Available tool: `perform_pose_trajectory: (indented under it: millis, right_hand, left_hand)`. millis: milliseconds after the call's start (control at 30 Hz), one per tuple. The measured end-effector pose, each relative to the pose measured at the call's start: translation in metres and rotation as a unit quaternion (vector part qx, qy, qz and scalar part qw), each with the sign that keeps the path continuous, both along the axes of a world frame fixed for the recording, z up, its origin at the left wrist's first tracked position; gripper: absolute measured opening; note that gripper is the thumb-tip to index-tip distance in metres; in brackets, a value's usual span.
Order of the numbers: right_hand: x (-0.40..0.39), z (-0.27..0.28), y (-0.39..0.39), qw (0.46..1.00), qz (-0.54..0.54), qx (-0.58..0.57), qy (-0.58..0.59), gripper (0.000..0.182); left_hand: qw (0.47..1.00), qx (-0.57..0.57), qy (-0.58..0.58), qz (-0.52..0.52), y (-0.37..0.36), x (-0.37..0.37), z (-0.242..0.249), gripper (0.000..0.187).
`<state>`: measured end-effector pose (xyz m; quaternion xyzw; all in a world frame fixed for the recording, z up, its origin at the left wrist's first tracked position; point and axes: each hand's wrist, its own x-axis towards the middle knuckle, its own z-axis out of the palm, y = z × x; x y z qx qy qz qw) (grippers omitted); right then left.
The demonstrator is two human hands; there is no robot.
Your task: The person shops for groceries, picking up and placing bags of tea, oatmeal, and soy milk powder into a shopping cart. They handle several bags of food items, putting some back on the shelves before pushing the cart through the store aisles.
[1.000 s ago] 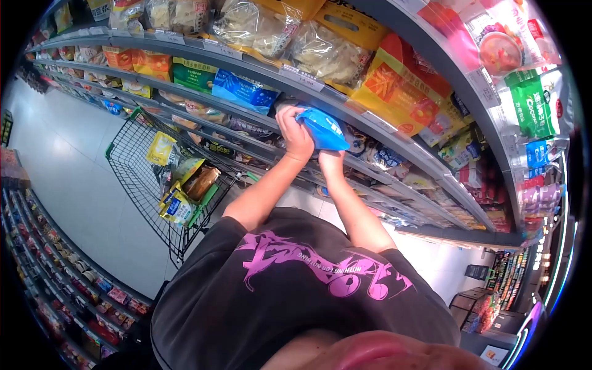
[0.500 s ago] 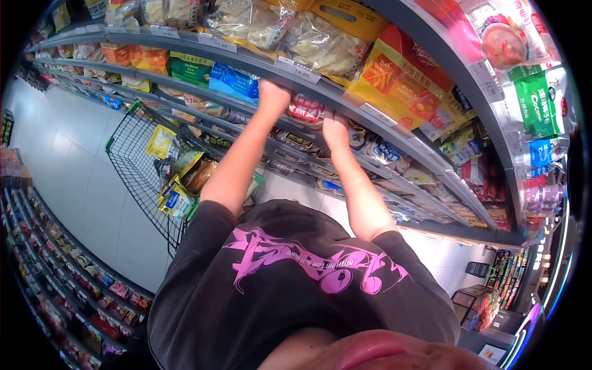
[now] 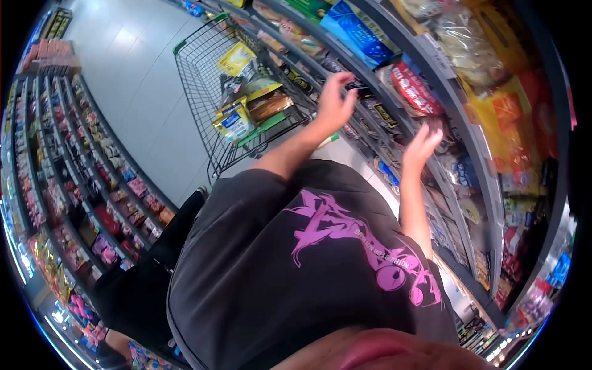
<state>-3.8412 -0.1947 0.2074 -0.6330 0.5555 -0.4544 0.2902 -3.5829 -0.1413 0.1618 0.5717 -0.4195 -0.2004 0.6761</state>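
1. Shop shelving borders a pale tiled floor [image 3: 135,80] on two sides, and your dark shirt [image 3: 265,259], with one pink print, fills the lower middle of the frame.
2. Both your hands are empty. Your left hand [image 3: 335,106], at upper centre, is open wide with its fingers apart, between the cart and the right-hand shelving. Your right hand [image 3: 421,148] is open too, right of centre, with its fingers towards the shelf.
3. One red packet [image 3: 414,89] lies on the shelf just above your right hand; you cannot tell whether the fingertips touch it.
4. One wire cart [image 3: 196,83] stands left of your left hand, with one green bar [image 3: 262,131] near its lower end. You can count at least four packets inside, two of them mostly yellow: an upper one [image 3: 238,58] and a lower one [image 3: 234,121].
5. One blue packet [image 3: 357,32] sits up and left of the red one, near the grey shelf edge [image 3: 431,52].
6. Floor runs wide between the cart's left side and the left-hand shelving [image 3: 92,179], which has at least four curved rows.
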Motion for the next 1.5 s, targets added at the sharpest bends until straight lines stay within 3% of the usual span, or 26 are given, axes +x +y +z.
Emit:
perform_pose_trajectory:
  millis: [67,133,267,333,400,467,600,633,667,700,733,767,800,867,900,933,1000,1200,1267,1300,1467,1500]
  right_hand:
    - [-0.005,0.001,0.04,0.998,0.055,-0.03,-0.019,0.052]
    - [-0.038,-0.023,0.072,0.992,0.093,0.063,-0.061,0.053]
    - [-0.128,-0.081,0.125,0.959,0.1,0.241,0.113,0.058]
    - [-0.183,-0.128,0.153,0.943,0.041,0.299,0.141,0.062]
    - [-0.218,-0.148,0.176,0.905,0.003,0.383,0.183,0.06]
    - [-0.243,-0.15,0.196,0.851,-0.004,0.472,0.231,0.059]
    - [-0.265,-0.143,0.22,0.764,0.055,0.574,0.289,0.056]
    - [-0.266,-0.141,0.222,0.756,0.067,0.583,0.292,0.056]
    - [-0.267,-0.139,0.224,0.752,0.075,0.586,0.294,0.055]
    - [-0.267,-0.137,0.225,0.748,0.084,0.588,0.295,0.055]
    - [-0.268,-0.135,0.225,0.748,0.09,0.588,0.294,0.055]
    - [-0.265,-0.133,0.223,0.751,0.094,0.586,0.288,0.054]
    - [-0.261,-0.135,0.219,0.757,0.098,0.581,0.283,0.054]
    - [-0.245,-0.139,0.208,0.778,0.099,0.565,0.255,0.053]
    - [-0.233,-0.146,0.201,0.801,0.084,0.547,0.228,0.05]
    - [-0.221,-0.147,0.196,0.821,0.07,0.529,0.203,0.046]
    - [-0.194,-0.127,0.188,0.831,0.103,0.513,0.187,0.042]
    - [-0.171,-0.084,0.164,0.856,0.169,0.428,0.233,0.04]
    - [-0.161,-0.069,0.156,0.872,0.157,0.407,0.222,0.04]
    - [-0.156,-0.054,0.152,0.883,0.162,0.419,0.133,0.04]
    - [-0.112,0.02,0.14,0.93,0.215,0.3,-0.001,0.046]
    - [-0.104,0.025,0.136,0.936,0.232,0.264,-0.018,0.051]
  left_hand:
    - [0.996,0.083,0.017,0.04,0.053,0.041,-0.053,0.043]
    - [0.966,0.192,-0.112,0.133,0.111,0.091,-0.099,0.048]
    - [0.831,0.421,-0.252,0.263,0.217,0.185,-0.196,0.068]
    - [0.777,0.548,-0.159,0.265,0.248,0.219,-0.206,0.084]
    - [0.743,0.563,-0.239,0.271,0.265,0.24,-0.218,0.094]
    - [0.767,0.547,-0.255,0.216,0.266,0.255,-0.203,0.103]
    - [0.782,0.522,-0.314,0.128,0.254,0.291,-0.219,0.088]
    - [0.758,0.592,-0.247,0.113,0.246,0.303,-0.24,0.081]
    - [0.727,0.614,-0.294,0.087,0.25,0.308,-0.251,0.066]
    - [0.715,0.622,-0.292,0.126,0.25,0.308,-0.275,0.049]
    - [0.725,0.624,-0.276,0.091,0.248,0.304,-0.273,0.038]
    - [0.694,0.667,-0.27,0.038,0.249,0.313,-0.29,0.03]
    - [0.719,0.651,-0.237,0.058,0.256,0.316,-0.312,0.025]
    - [0.735,0.612,-0.279,0.083,0.261,0.281,-0.259,0.028]
    - [0.779,0.544,-0.282,0.132,0.269,0.276,-0.274,0.028]
    - [0.778,0.548,-0.255,0.171,0.269,0.26,-0.262,0.025]
    - [0.758,0.531,-0.361,0.113,0.277,0.251,-0.246,0.019]
    - [0.843,0.398,-0.362,0.012,0.272,0.225,-0.169,0.009]
    - [0.864,0.364,-0.347,-0.015,0.257,0.202,-0.109,0.013]
    - [0.856,0.356,-0.375,-0.022,0.248,0.193,-0.083,0.012]
    - [0.881,0.223,-0.409,-0.078,0.19,0.131,0.059,0.008]
    - [0.882,0.224,-0.395,-0.126,0.174,0.113,0.094,0.012]
